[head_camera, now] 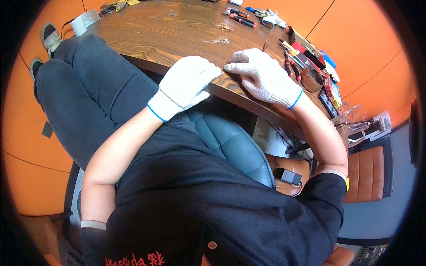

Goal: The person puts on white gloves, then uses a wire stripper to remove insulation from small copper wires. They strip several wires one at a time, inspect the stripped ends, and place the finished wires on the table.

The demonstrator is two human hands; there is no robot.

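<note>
My left hand (189, 82), in a white knitted glove with a blue cuff edge, is at the near edge of the brown wooden table (139, 30). Its fingers are bent together towards my right hand (261, 74), gloved alike and resting on the tabletop. The fingertips of both hands nearly meet. A tiny pale thing may show between them, but whether either hand pinches it is unclear. Beyond the hands lie a small bunch of pale thin wires (219, 40) and a pile of copper-coloured wire pieces (223, 27). More thin wires (166, 14) lie farther left.
Red-and-black-handled pliers (242, 20), another hand tool (239, 13) and work gloves (273, 19) lie at the far side. Right of my right hand are red-handled pliers (293, 69), pens, boxes and a glass jug (354, 116). A white roll (79, 26) stands at the left.
</note>
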